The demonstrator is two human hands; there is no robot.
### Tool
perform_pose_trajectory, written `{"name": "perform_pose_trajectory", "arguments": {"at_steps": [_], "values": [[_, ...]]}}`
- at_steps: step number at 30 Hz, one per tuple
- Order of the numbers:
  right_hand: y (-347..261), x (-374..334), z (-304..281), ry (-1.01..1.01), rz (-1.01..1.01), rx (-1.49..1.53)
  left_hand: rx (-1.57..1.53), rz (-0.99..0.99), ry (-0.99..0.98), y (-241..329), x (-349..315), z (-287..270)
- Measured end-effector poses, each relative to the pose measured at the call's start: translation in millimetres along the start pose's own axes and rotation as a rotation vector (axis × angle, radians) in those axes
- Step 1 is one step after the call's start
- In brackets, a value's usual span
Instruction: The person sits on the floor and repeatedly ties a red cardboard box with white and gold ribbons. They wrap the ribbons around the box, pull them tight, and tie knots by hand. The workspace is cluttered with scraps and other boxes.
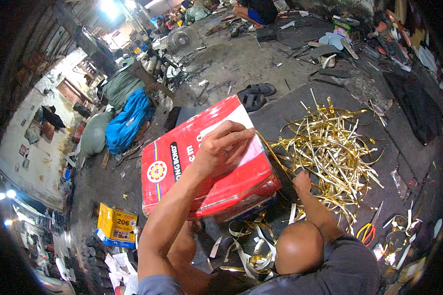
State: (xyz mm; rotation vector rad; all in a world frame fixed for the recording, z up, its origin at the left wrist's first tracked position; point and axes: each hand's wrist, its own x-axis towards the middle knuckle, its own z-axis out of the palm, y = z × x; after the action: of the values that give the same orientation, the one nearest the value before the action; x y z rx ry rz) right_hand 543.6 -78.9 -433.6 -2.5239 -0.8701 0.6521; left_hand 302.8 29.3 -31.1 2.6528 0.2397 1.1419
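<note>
A red cardboard box [209, 189] lies in front of me with a pale pink-white sheet [253, 151] on top. Resting over that sheet, my left hand [226, 145] has its fingers bent and drawn together, their tips at the upper end of a thin gold strip [273, 153]. The strip runs down past the box's right side to my right hand [301, 184], which is closed around its lower part. Right beside that hand spreads a tangled pile of gold and white strips [337, 157].
Orange-handled scissors [366, 232] lie right of the pile. More loose strips [243, 250] curl below the box. Dark sandals [257, 94] sit beyond it. A yellow box [117, 225] and blue cloth [130, 120] are at left; a fan [183, 40] and a crouching person [258, 12] are farther back.
</note>
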Motion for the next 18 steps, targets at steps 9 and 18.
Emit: {"name": "perform_pose_trajectory", "arguments": {"at_steps": [9,18], "values": [[30,16,-24,0.073,-0.075,-0.138,0.003,0.016,-0.008,-1,4,2],[78,39,-9,0.125,-0.357,-0.443,0.135,0.117,-0.038,-17,-22,-6]]}}
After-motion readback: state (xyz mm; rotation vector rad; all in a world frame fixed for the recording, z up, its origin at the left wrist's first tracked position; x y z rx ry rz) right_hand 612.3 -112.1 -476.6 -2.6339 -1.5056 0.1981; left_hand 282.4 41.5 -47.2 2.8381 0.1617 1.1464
